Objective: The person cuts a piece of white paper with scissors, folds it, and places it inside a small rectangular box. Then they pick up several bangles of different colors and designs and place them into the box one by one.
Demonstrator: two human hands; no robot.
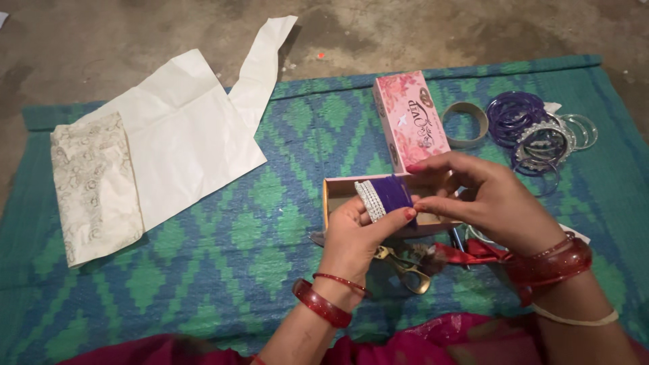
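Both hands (358, 233) (487, 199) hold bangles (387, 196) over box (338, 189) (mat roomy leftward).

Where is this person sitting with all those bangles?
Probably on the floor at home: a green-blue woven mat lies on a bare, stained concrete floor, with loose bangles and scissors spread out.

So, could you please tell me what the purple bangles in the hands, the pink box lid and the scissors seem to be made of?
Purple bangles: matte, fuzzy-looking surface, probably velvet or thread wrapping; the core is hidden. Pink box lid: printed cardboard, judging by its flat folded edges and slight sheen. Scissors: brass- or gold-toned metal, with shiny handle loops.
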